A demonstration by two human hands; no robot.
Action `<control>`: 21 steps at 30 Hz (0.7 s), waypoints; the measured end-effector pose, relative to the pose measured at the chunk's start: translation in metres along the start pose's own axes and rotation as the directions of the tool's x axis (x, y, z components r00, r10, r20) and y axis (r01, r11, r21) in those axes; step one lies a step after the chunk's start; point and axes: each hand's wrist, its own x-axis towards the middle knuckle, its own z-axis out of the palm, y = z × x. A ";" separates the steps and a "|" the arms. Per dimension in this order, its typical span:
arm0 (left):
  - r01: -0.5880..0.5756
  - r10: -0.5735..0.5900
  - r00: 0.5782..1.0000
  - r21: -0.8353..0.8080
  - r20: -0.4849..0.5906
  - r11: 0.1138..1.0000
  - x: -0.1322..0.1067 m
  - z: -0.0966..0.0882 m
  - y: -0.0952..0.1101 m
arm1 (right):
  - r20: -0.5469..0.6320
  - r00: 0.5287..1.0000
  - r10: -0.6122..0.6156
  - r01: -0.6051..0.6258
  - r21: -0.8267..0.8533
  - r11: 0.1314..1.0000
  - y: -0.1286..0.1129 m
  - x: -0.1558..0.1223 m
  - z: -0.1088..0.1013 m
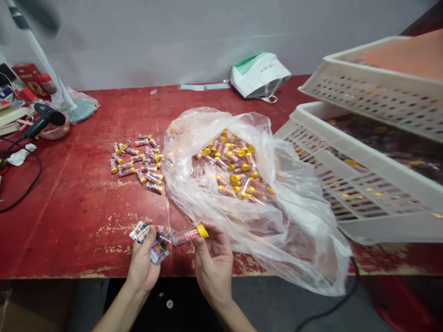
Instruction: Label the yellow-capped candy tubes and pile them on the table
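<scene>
Left hand point(143, 260): nearest the camera, closed narrow around a bunch of small printed packets point(159, 252), at the table's front edge.

Right hand point(214, 267): just to the right of the left hand, fingers pinching a clear tube point(185, 237) near its yellow cap point(202, 231). The tube lies roughly level between the hands; its far end reaches the packets, but contact cannot be confirmed.

Clear plastic bag point(294, 240): ahead of the right hand, lying open on the table, its near edge just beside that hand.

Tubes in bag point(231, 168): a large jumbled mass, yellow caps showing.

Loose tubes point(134, 161): a much smaller scattered heap, ahead of the left hand and touching the bag's left side.

Progress estimate: most tubes remain bagged; only a small share lies out on the table. Packets are in hand, with none seen elsewhere.

White plastic crates point(346, 184): two, stacked and tilted, well right of the right hand.

Red table point(69, 221): worn paint, under all of the above.
</scene>
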 end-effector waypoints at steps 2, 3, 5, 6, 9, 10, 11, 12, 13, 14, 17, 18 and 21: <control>0.009 -0.009 1.000 0.003 0.003 1.000 0.000 0.000 0.000 | 0.039 0.994 -0.102 0.104 -0.040 0.994 0.000 -0.004 -0.001; 0.012 -0.012 1.000 0.001 0.003 1.000 -0.001 0.000 0.000 | 0.085 0.983 -0.161 0.166 -0.055 0.985 0.000 -0.006 -0.003; 0.011 -0.011 1.000 -0.004 0.005 1.000 -0.002 0.001 0.001 | 0.201 0.941 -0.272 0.293 -0.084 0.952 0.001 -0.010 -0.006; 0.006 -0.006 1.000 -0.002 0.006 1.000 -0.003 0.001 0.002 | 0.258 0.913 -0.316 0.351 -0.100 0.931 0.002 -0.012 -0.009; -0.017 0.015 0.999 0.033 0.039 0.999 -0.005 0.001 0.004 | 0.373 0.843 -0.387 0.474 -0.175 0.863 0.002 -0.012 -0.018; -0.028 0.026 0.998 0.044 0.062 0.999 -0.006 0.001 0.005 | 0.413 0.831 -0.373 0.482 -0.198 0.854 0.001 -0.011 -0.021; -0.041 0.037 0.996 0.052 0.081 0.998 -0.006 0.001 0.006 | 0.460 0.822 -0.336 0.471 -0.218 0.855 -0.001 -0.009 -0.023; -0.055 0.050 0.995 0.057 0.091 0.997 -0.006 0.001 0.007 | 0.509 0.811 -0.287 0.452 -0.235 0.860 -0.004 -0.007 -0.025; -0.067 0.061 0.994 0.063 0.089 0.996 -0.006 0.001 0.007 | 0.557 0.795 -0.239 0.435 -0.250 0.865 -0.006 -0.006 -0.026; -0.074 0.069 0.995 0.072 0.078 0.995 -0.006 0.001 0.007 | 0.595 0.778 -0.200 0.423 -0.262 0.867 -0.009 -0.005 -0.027; -0.075 0.068 0.996 0.107 0.065 0.991 -0.006 0.001 0.004 | 0.619 0.764 -0.183 0.445 -0.299 0.844 -0.010 -0.004 -0.023; -0.076 0.068 0.995 0.113 0.071 0.991 -0.006 0.001 0.003 | 0.613 0.767 -0.188 0.451 -0.307 0.838 -0.009 -0.004 -0.020; -0.107 0.098 0.992 0.108 0.080 0.988 -0.007 0.002 -0.001 | 0.570 0.799 -0.191 0.419 -0.300 0.857 0.000 -0.005 -0.009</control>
